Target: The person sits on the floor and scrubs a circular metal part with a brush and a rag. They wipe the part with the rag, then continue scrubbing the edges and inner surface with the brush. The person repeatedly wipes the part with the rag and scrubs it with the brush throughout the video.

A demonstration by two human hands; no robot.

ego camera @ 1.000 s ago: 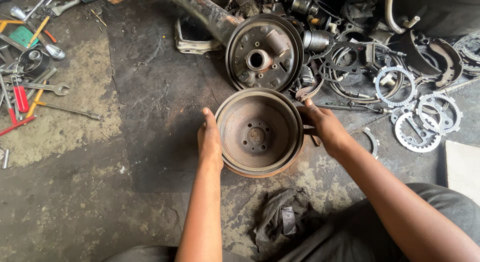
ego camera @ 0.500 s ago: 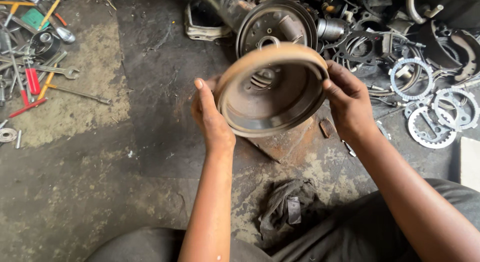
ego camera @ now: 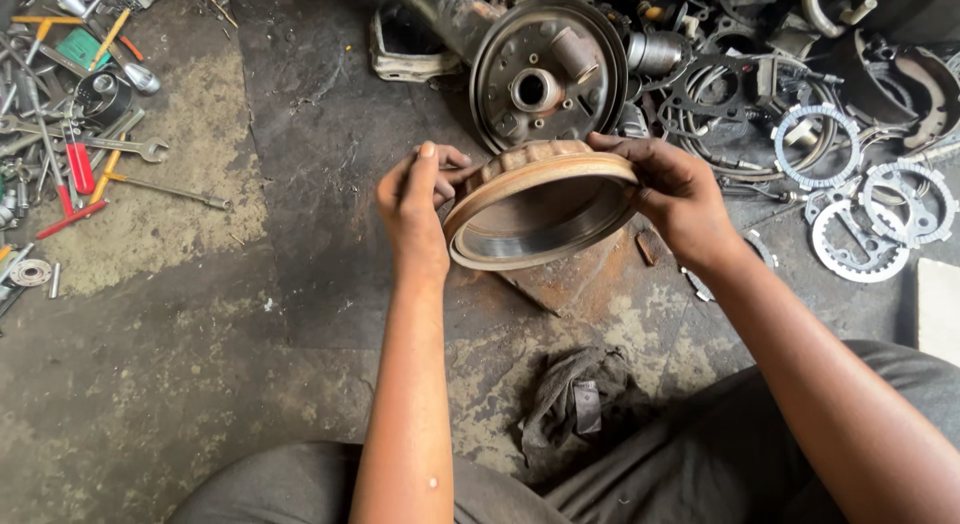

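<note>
Tilted the brake drum point(ego camera: 540, 209) further over since a second ago, so I'm seeing mostly its rim now. Left hand point(ego camera: 415, 209) and right hand point(ego camera: 675, 199) both grip its edges, off the floor point(ego camera: 200, 314). Backing plate point(ego camera: 545, 74) sits just beyond.

Floor point(ego camera: 180, 364): bare concrete, grey and stained, with pale worn patches at 9 o'clock and rusty marks near the centre.
Dark mat point(ego camera: 310, 134): a black, scuffed sheet lying over the floor from 12 o'clock down to the centre.
Hand tools point(ego camera: 75, 134): spanners and red-handled screwdrivers scattered at 10 o'clock.
Metal parts point(ego camera: 820, 114): gaskets, toothed rings and dark scrap heaped from 1 to 3 o'clock.
Rag point(ego camera: 575, 404): a crumpled grey cloth on the floor at 6 o'clock.
Light: soft, even daylight, no hard shadows.
</note>
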